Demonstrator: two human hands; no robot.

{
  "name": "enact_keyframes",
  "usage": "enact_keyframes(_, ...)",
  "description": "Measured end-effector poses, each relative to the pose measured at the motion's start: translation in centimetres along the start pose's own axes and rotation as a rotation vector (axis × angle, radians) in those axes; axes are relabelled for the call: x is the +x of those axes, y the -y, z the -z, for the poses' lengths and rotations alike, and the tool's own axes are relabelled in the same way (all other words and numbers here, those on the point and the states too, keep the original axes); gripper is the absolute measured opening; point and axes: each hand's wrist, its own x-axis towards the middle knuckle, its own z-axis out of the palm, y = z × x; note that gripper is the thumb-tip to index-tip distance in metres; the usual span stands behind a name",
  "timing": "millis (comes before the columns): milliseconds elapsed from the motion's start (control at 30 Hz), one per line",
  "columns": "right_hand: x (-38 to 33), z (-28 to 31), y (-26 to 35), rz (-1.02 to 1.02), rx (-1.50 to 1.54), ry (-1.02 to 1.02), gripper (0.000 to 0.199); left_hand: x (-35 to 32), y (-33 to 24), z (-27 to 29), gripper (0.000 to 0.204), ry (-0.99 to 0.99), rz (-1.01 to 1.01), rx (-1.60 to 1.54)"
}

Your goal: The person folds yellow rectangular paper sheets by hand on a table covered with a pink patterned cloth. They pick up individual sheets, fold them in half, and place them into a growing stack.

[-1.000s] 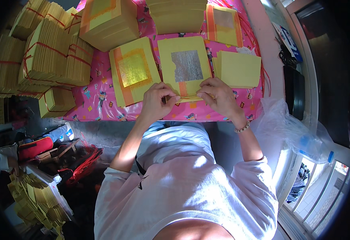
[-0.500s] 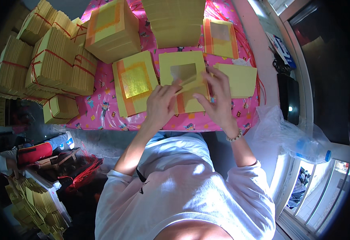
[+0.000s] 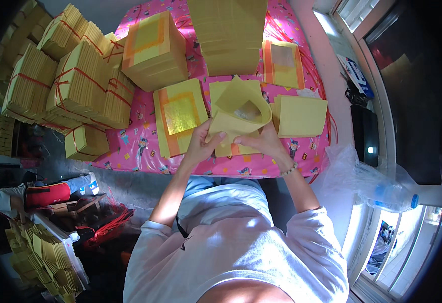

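Both my hands hold one yellow paper sheet [image 3: 224,123], curled upward into an open loop above the pink table. My left hand [image 3: 202,144] pinches its near left side, thumb on top. My right hand [image 3: 265,142] grips the near right side, thumb pointing inward. Inside the loop a silver foil square [image 3: 249,110] shows; whether it is on this sheet or the one below I cannot tell. More yellow paper lies underneath. To the left is a pile with a gold foil square [image 3: 183,116] framed in orange; to the right, a plain yellow pile [image 3: 303,117].
Tall yellow paper stacks [image 3: 226,43] stand at the back of the pink tablecloth [image 3: 125,162]. Paper bundles tied with red string [image 3: 79,76] crowd the left. A silver-foil pile [image 3: 284,64] lies back right. Right of the table hangs a plastic bag [image 3: 339,161] near a bottle. Another person [image 3: 9,199] is lower left.
The sheet has been bent up into a loop, and both hands now hold its near part. My right hand has come down toward me and closed on the paper. The view has shifted slightly.
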Motion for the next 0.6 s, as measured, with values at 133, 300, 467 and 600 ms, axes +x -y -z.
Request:
enact_keyframes(133,-0.2,-1.1,1.4,0.056,0.182,-0.051,0.082,1.1,0.9,-0.3,0.069,-0.109,-0.263,0.349)
enact_keyframes(300,0.0,-1.1,0.4,0.114,0.124,-0.036,0.055,2.4,-0.3,-1.5,0.071,-0.214,-0.355,0.468)
enact_keyframes(467,0.2,-1.2,0.3,0.144,0.029,-0.064,0.049,2.2,-0.2,-1.7,0.058,-0.169,-0.278,0.306)
enact_keyframes(600,0.9,-1.2,-1.2,0.136,-0.066,-0.177,0.046,3.1,0.2,-2.2,0.044,-0.188,-0.226,0.156)
